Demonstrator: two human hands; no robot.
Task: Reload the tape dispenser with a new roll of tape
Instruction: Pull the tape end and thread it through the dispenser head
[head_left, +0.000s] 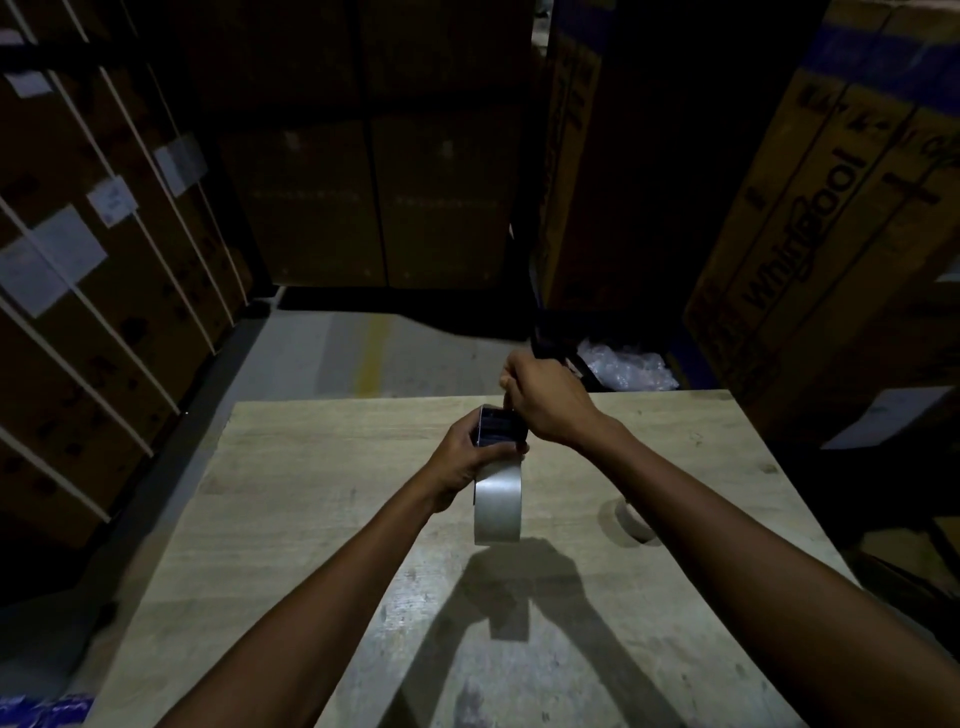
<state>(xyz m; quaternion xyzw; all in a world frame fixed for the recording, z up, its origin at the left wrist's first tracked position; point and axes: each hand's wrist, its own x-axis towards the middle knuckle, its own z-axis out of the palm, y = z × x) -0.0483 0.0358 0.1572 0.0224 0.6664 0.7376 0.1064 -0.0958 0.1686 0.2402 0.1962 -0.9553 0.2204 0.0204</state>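
Note:
Above the wooden table (322, 519) I hold a tape dispenser (497, 427) with a pale roll of tape (497, 506) mounted on it, seen edge on. My left hand (462, 457) grips the dispenser's left side, fingers wrapped around its dark metal top. My right hand (545, 397) is closed over the dispenser's far end, apparently around its handle, which the fingers hide. A second, smaller roll or empty core (632, 519) lies flat on the table to the right, partly behind my right forearm.
Tall cardboard boxes stand on the left (104, 312), at the back (374, 197) and on the right (821, 234). A clear plastic bundle (623, 366) lies on the floor beyond the table's far edge. A yellow line (371, 353) marks the grey floor.

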